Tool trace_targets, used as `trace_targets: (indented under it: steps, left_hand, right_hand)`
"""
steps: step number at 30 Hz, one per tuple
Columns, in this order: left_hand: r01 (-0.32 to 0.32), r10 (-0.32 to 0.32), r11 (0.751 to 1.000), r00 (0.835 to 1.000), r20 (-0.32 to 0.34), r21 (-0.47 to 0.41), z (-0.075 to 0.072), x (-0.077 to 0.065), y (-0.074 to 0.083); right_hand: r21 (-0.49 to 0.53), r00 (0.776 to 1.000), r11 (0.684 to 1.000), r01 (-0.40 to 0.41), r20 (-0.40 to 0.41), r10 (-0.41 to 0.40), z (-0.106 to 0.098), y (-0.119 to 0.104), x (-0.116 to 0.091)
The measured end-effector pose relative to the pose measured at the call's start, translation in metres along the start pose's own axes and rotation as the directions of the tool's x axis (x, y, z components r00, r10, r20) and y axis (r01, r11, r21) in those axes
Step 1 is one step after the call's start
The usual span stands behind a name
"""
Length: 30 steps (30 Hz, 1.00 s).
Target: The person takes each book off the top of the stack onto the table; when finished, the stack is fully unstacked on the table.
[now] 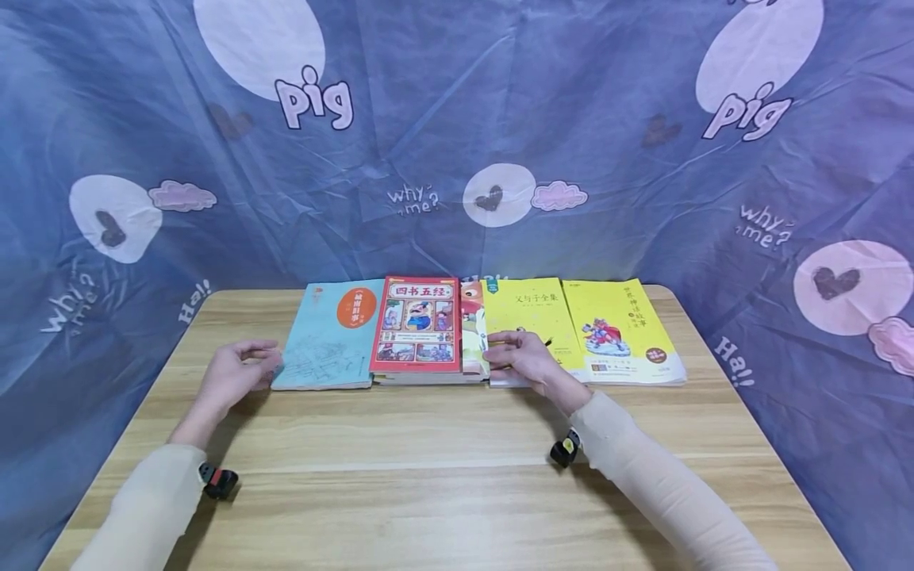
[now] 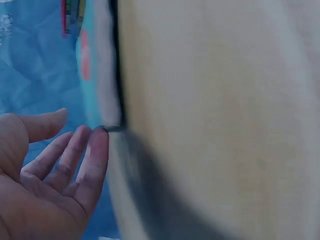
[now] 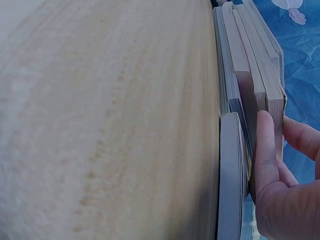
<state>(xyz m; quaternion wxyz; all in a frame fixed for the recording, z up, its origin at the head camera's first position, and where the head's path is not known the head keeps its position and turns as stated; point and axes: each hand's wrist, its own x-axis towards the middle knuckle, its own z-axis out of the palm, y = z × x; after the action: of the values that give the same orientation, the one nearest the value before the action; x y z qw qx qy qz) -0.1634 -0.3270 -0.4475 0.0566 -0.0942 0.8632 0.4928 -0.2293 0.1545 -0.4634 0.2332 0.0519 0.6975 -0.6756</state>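
In the head view, my left hand (image 1: 246, 369) is at the left edge of a light blue book (image 1: 324, 341), fingers loosely bent and thumb apart. Its fingertips (image 2: 97, 137) are right at the book's corner in the left wrist view. My right hand (image 1: 524, 358) pinches the right edge of a colorful illustrated book (image 1: 472, 317) in the middle stack, thumb above and index finger below. A red comic-style book (image 1: 416, 325) covers most of that illustrated book. The right wrist view shows the stack's page edges (image 3: 242, 65) beside the index finger.
Right of the stack, a yellow book (image 1: 531, 305) lies partly under my right hand, with another yellow-and-white book (image 1: 621, 333) beside it. All the books are in a row along the back edge of the wooden table (image 1: 428, 476). Blue printed cloth (image 1: 428, 119) hangs behind.
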Motion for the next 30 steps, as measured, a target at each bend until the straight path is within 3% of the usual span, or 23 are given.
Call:
trace_targets:
  steps: [2, 7, 13, 21, 30]
  left_hand:
    - [-0.030, 0.030, 1.000, 0.999, -0.018, 0.007, 0.001, -0.001, 0.009]
    - [-0.074, 0.074, 0.993, 0.997, 0.005, -0.089, 0.013, -0.001, 0.028]
    - [-0.045, 0.059, 0.980, 0.996, 0.066, -0.192, 0.040, 0.002, 0.044]
    - [-0.005, 0.035, 0.968, 0.992, 0.118, -0.249, 0.078, 0.011, 0.056]
    - [0.020, 0.019, 0.959, 0.991, 0.135, -0.283, 0.103, 0.018, 0.060]
  right_hand:
    - [-0.003, 1.000, 1.000, 0.000, -0.001, 0.000, 0.000, 0.000, 0.000]
    - [-0.005, 1.000, 1.000, -0.003, 0.001, 0.003, 0.000, 0.000, -0.001]
    - [-0.014, 1.000, 1.000, -0.007, -0.009, 0.007, 0.001, 0.000, -0.001]
    - [-0.032, 1.000, 0.999, 0.006, -0.008, -0.006, -0.001, -0.001, -0.001]
    - [-0.036, 1.000, 0.999, 0.007, -0.005, -0.007, -0.001, -0.001, -0.001]
